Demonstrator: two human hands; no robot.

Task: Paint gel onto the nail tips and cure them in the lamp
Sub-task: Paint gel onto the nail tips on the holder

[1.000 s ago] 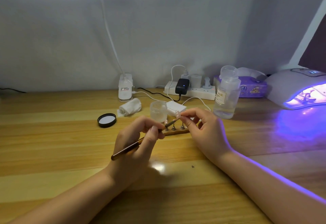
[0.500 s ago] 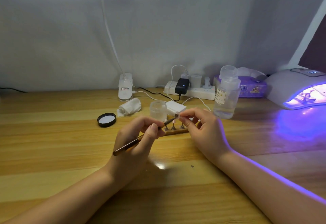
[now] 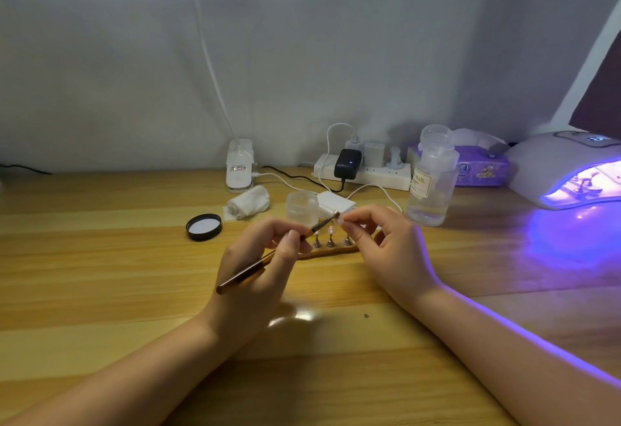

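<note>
Wooden bench (image 3: 100,278), lit from above. Left hand (image 3: 255,278): grip closed round a gel brush (image 3: 268,257), long axis running from lower left up to upper right, bristle end just at a nail tip (image 3: 338,218). Right hand (image 3: 389,247): thumb and forefinger pinching that nail tip, held above a wooden stand (image 3: 331,251) with small metal holders, one bearing another pale tip. Nail tip thus up and to the right of the left grip, along the brush axis, touching or nearly touching the bristles; contact too small to confirm. Open gel jar (image 3: 302,207) just behind the brush. Curing lamp (image 3: 564,170), glowing violet, well apart at far right, nearer the right hand. Painting judged under way, curing not yet done.
</note>
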